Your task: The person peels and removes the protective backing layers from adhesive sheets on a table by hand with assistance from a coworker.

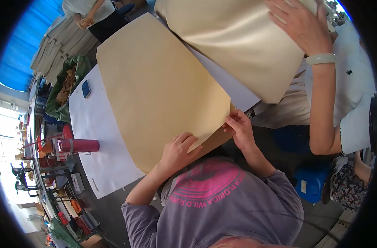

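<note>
A large tan paper sheet [159, 87] lies over a white-covered table, its near edge lifted and bent toward me. My left hand [178, 153] rests at that near edge, its fingers bent against the paper. Farther right, my right hand [239, 128] pinches the sheet's near right corner between thumb and fingers. Below the lifted edge, more tan paper [215, 141] shows. What lies under my left fingers is hidden.
A co-worker at the right has a hand [300, 27] on another tan sheet [238, 45]. A phone [86, 89] and a pink bottle [79, 145] are at the left. Behind stands a green bag [52, 99]; a blue stool [310, 182] is at lower right. Another person is at the far side.
</note>
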Available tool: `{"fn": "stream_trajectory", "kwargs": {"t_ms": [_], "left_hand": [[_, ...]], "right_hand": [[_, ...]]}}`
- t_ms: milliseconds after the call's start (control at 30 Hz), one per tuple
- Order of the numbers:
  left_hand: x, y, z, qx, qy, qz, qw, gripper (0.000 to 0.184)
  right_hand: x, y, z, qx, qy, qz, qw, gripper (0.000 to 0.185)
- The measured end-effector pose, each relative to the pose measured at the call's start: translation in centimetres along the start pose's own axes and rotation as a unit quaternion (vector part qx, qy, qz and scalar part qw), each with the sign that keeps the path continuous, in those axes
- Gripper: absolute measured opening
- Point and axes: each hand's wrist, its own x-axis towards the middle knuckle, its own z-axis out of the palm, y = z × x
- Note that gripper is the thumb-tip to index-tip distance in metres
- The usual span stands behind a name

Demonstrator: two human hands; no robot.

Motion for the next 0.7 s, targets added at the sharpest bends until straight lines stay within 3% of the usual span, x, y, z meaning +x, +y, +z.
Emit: {"fn": "stream_trajectory", "kwargs": {"t_ms": [133, 233, 433, 700], "left_hand": [[5.8, 1.5, 1.8, -0.203, 0.039, -0.050, 0.977, 0.017], [7.9, 1.6, 1.9, -0.328, -0.013, -0.139, 0.934, 0.018], [8.5, -0.3, 2.1, -0.392, -0.067, -0.165, 0.902, 0.014], [9.2, -0.8, 2.1, -0.415, -0.116, -0.193, 0.881, 0.012]], "right_hand": [[0.1, -0.3, 0.9, -0.008, -0.053, -0.024, 0.998, 0.013], [0.4, -0.5, 1.2, 0.071, -0.055, -0.015, 0.996, 0.012], [0.8, -0.8, 0.6, -0.032, -0.104, -0.049, 0.993, 0.012], [1.1, -0.9, -0.2, -0.033, -0.114, -0.015, 0.993, 0.013]]}}
